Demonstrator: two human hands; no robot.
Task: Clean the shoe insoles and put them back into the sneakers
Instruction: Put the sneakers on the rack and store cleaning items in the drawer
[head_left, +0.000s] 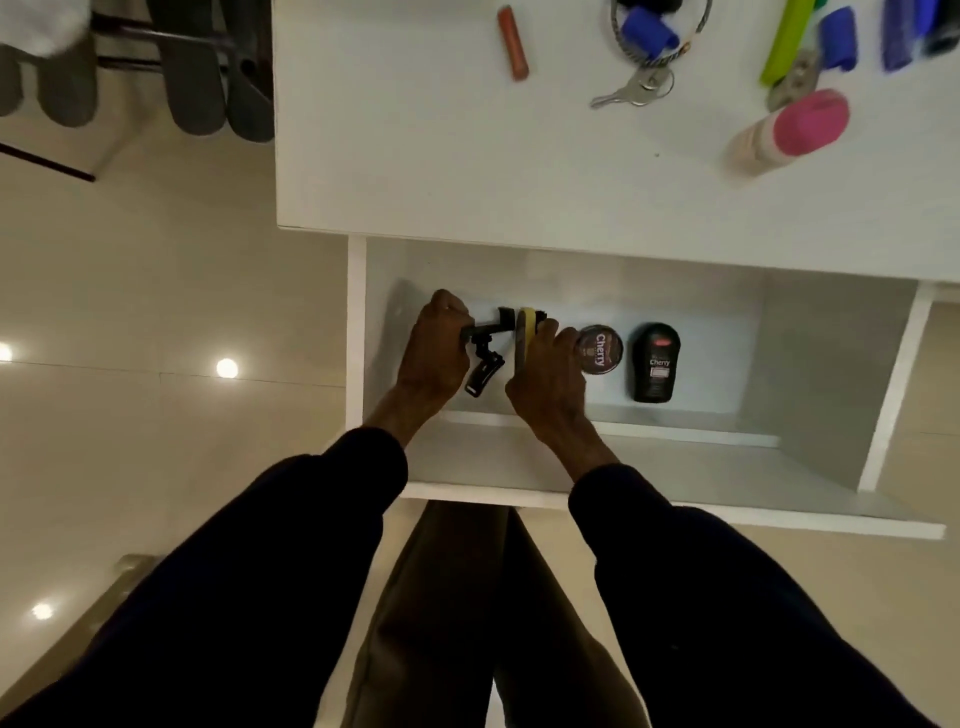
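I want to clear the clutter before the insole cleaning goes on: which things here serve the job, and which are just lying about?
For the job, likely:
yellow-backed brush, held by the right hand
black tool, held by the left hand

Lying about:
polish tin and black bottle in the drawer
keys, orange tube and pink-capped can on the white top

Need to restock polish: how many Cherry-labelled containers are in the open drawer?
2: a round tin beside the right hand; a black bottle right of it. That or the left hand may hide more.
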